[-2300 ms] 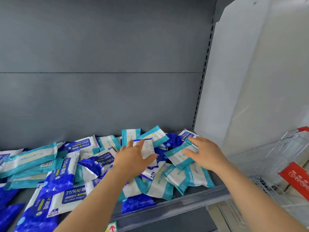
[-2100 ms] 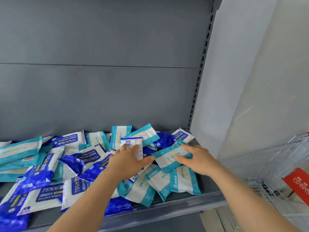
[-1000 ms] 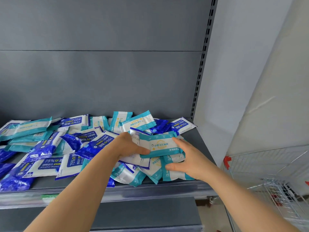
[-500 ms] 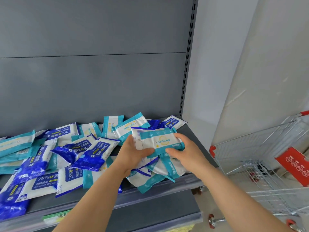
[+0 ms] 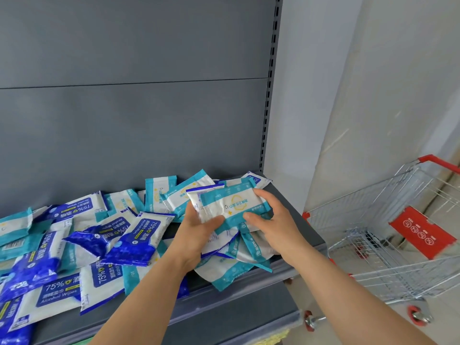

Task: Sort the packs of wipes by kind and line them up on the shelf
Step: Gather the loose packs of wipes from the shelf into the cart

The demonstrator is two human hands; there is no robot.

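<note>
A dark grey metal shelf [image 5: 296,207] carries a loose heap of wipe packs, backed by a matt grey back panel [image 5: 137,120] that rises from its rear edge, with a slotted upright [image 5: 270,83] standing at its right rear corner. Just above the shelf's right end, both hands hold two overlapped packs clear of the heap. The left hand [image 5: 199,230] cups a blue-edged white pack [image 5: 198,199] from beneath, fingers curled behind it and thumb pressed on the front. The right hand [image 5: 273,225] pinches the right end of a teal-and-white pack [image 5: 236,206] lying over it, thumb on the lower edge and fingers wrapped over the top. More teal-and-white packs lie crumpled on the shelf directly under the hands, some hanging over its front lip. Blue alcohol wipe packs [image 5: 134,237] are piled crookedly across the shelf's left and middle, mixed with teal ones. Beyond the shelf's right end stand a pale wall [image 5: 398,83] and a wire shopping cart [image 5: 368,220] with a red flap [image 5: 423,232], on a light floor [image 5: 373,317].
</note>
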